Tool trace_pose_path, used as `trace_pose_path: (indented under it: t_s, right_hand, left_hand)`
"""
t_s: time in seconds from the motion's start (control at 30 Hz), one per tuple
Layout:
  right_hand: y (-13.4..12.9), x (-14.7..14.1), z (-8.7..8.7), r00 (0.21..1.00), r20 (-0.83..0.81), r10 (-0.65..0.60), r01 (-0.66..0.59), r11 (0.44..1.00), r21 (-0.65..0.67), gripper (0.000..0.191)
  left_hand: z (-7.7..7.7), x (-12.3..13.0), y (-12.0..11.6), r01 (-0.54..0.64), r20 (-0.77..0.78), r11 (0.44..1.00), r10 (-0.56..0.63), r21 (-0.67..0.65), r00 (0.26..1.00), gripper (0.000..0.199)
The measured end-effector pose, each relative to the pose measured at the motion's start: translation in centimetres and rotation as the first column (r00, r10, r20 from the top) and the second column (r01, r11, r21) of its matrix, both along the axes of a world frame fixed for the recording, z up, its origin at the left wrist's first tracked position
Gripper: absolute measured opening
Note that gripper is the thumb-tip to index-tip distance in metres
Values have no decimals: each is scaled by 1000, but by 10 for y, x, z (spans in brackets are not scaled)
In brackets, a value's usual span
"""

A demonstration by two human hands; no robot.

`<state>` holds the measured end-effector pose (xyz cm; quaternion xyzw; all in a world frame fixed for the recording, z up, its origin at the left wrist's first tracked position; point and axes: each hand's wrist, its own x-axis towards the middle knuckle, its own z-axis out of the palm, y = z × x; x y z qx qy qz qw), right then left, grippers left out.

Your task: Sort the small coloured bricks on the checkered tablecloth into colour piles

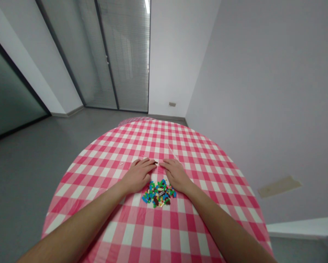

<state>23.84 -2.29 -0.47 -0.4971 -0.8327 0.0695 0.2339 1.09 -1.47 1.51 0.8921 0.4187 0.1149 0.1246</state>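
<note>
My left hand (138,176) lies palm down on the checked tablecloth, its fingers stretched out toward the right. A small dark brown piece (155,162) sits at its fingertips; whether they touch it I cannot tell. Facing it across a narrow gap, my right hand (176,174) also rests palm down, with fingers extended to the left. Between the wrists, on the near side of the hands, is a pile of small toy building bricks (160,193) in blue, green, dark brown and cream. Both hands appear to hold nothing.
The round table wears a pink-and-white checked tablecloth (150,237). A glass partition with blinds (125,54) stands beyond it. Close along the right side runs a pale wall (257,91) with a beige strip (279,186) low on it. Grey floor (24,179) extends to the left.
</note>
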Motion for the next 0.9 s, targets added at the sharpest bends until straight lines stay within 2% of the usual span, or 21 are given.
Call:
trace_pose_path:
  t_s: [0.3, 0.6, 0.9]
  right_hand:
    - [1, 1, -3, 1000, 22, 15, -15, 1000, 14, 39]
    - [-1, 0, 1, 1000, 25, 0, 0, 1000, -11, 40]
    - [-2, 0, 1, 1000, 26, 7, -7, 1000, -22, 41]
  left_hand:
    - [-2, 0, 1, 8, -1, 1000, -8, 7, 1000, 60]
    - [-3, 0, 1, -38, 116, 998, 33, 44, 993, 50]
    - [-3, 0, 1, -32, 76, 999, 29, 37, 997, 52]
